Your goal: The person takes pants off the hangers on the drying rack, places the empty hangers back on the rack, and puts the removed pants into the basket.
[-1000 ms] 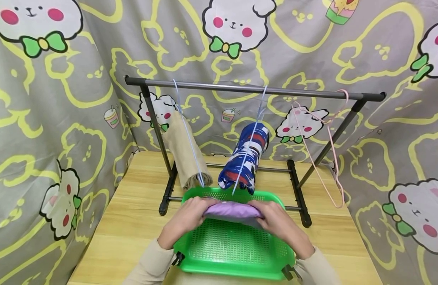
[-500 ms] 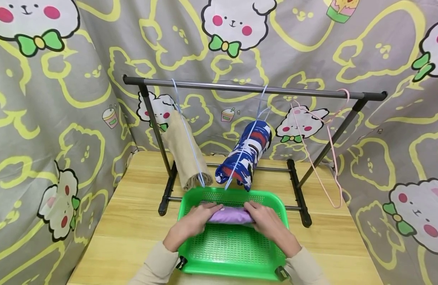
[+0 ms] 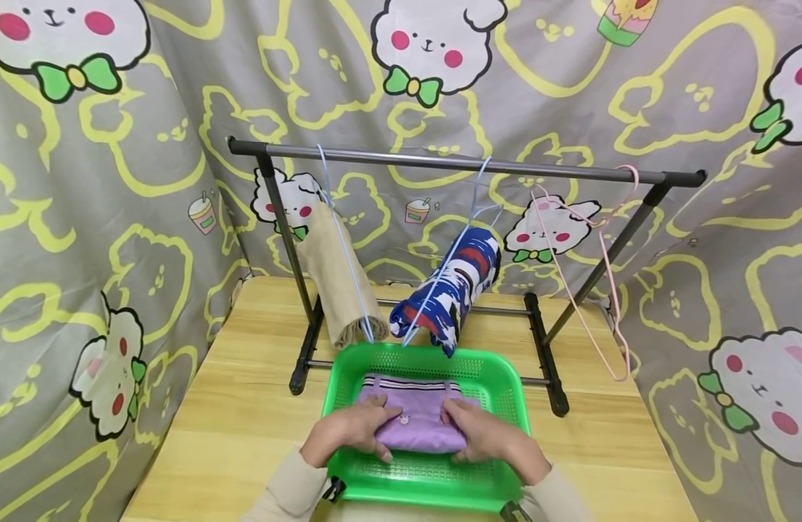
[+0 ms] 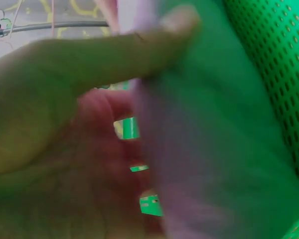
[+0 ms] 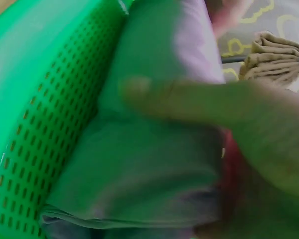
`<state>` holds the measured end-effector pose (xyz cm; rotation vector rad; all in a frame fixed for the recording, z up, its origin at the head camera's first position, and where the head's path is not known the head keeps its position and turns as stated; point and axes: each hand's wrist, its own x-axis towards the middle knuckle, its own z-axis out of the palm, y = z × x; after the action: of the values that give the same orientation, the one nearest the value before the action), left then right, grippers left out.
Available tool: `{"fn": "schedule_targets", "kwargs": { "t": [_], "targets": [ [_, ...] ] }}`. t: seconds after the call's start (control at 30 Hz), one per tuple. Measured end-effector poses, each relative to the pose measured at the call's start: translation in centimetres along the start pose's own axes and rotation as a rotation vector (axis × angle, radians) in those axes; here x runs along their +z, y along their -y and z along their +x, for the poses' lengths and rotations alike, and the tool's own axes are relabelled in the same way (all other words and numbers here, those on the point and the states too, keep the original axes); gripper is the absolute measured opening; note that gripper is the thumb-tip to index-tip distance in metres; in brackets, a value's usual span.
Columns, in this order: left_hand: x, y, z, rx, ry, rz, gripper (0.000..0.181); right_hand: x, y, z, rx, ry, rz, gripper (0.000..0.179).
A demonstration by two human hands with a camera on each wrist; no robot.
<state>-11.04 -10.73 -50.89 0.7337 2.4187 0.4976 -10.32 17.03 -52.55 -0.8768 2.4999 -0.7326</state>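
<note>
A folded purple garment (image 3: 419, 413) with a black-and-white striped edge lies over the green basket (image 3: 427, 500), within its walls. My left hand (image 3: 357, 426) grips its left side and my right hand (image 3: 484, 433) its right side. In the left wrist view, the thumb (image 4: 124, 55) crosses the near face of the purple cloth (image 4: 189, 149), with fingers behind it, blurred. The right wrist view has the right thumb (image 5: 189, 102) pressed across the folded cloth (image 5: 149, 164) beside the perforated basket wall (image 5: 55, 104).
Behind the basket stands a dark metal rack (image 3: 401, 158). From it hang a beige folded cloth (image 3: 339, 275) and a blue, white and red patterned cloth (image 3: 456, 283) on light blue hangers. A bare pink hanger (image 3: 613, 290) hangs at the right. All stand on a wooden table (image 3: 231, 406).
The purple garment has tipped flatter and come nearer me, so its striped edge now shows. Both hands have moved down with it. The patterned cloth has swung slightly on its hanger.
</note>
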Motion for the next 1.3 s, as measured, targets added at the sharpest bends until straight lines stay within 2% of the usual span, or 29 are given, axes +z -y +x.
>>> {"fn": "schedule_targets", "kwargs": {
  "t": [0.1,0.2,0.3,0.43,0.57,0.67,0.77,0.9,1.0,1.1,1.2,1.3],
  "targets": [
    [-0.1,0.0,-0.3,0.048,0.009,-0.010,0.068,-0.2,0.0,-0.5,0.003,0.062,0.079,0.054],
    [0.1,0.0,-0.5,0.073,-0.029,0.032,0.053,-0.2,-0.2,-0.8,0.019,0.081,0.110,0.043],
    [0.5,-0.2,-0.5,0.020,-0.060,0.055,0.065,0.1,-0.2,-1.1,0.041,0.071,0.085,0.034],
    [1.5,-0.6,-0.4,-0.057,-0.089,0.068,0.090,1.1,-0.1,-1.0,0.034,0.040,0.007,0.043],
    [2.4,-0.9,-0.2,-0.094,-0.083,0.123,0.098,1.7,0.4,-0.8,0.000,0.025,-0.071,0.051],
    [2.7,-1.0,-0.1,-0.117,-0.064,0.142,0.101,1.7,0.9,-0.8,0.005,0.040,-0.105,0.053],
    [2.8,-0.9,-0.1,-0.120,-0.056,0.124,0.100,1.5,1.1,-1.1,0.029,0.058,-0.092,0.051],
    [2.8,-0.7,-0.2,-0.093,-0.069,0.113,0.097,0.9,1.0,-1.4,0.059,0.044,0.018,0.041],
    [2.8,-0.6,-0.4,-0.064,-0.089,0.098,0.095,-0.1,0.8,-1.5,0.030,-0.027,0.087,0.032],
    [2.7,-0.4,-0.9,-0.032,-0.110,0.060,0.091,-1.7,1.0,-1.3,-0.033,-0.143,0.159,0.024],
    [2.1,-0.1,-1.7,0.024,-0.125,0.033,0.085,-3.5,1.4,-1.1,-0.080,-0.273,0.230,0.019],
    [1.0,0.3,-2.5,0.104,-0.166,-0.004,0.075,-5.1,2.1,-0.7,-0.098,-0.398,0.321,0.018]
  ]
}}
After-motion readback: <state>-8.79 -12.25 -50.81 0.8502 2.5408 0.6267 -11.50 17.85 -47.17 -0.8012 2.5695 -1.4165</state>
